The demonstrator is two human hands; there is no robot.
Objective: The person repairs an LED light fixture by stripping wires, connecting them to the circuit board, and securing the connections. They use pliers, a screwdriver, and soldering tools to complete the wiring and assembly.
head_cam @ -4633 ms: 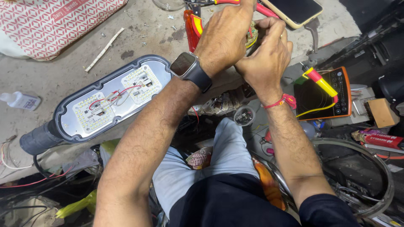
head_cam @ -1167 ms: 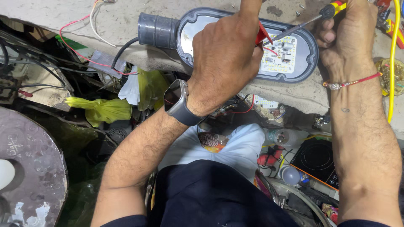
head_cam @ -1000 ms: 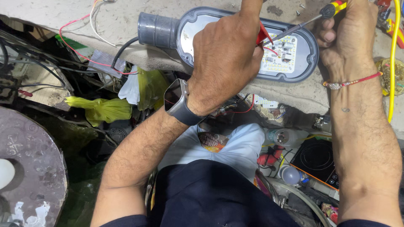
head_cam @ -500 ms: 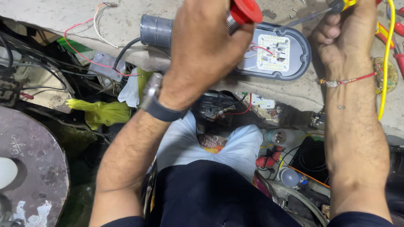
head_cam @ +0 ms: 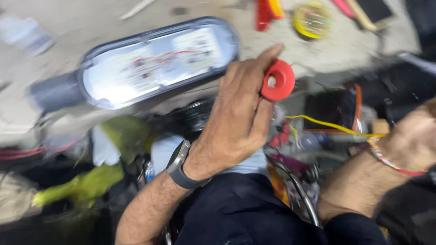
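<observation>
Left hand (head_cam: 236, 122) has swung right, gripping red round spool (head_cam: 278, 80) (blurred).

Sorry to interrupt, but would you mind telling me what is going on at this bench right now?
A person sits over a cluttered floor workspace. Their left hand holds up a round red spool-like part between thumb and fingers. Just beyond it lies an opened oval grey lamp housing with white circuit boards and red wires showing. The right hand is at the frame's edge near a yellow wire; the picture is too blurred to tell its grip.
</observation>
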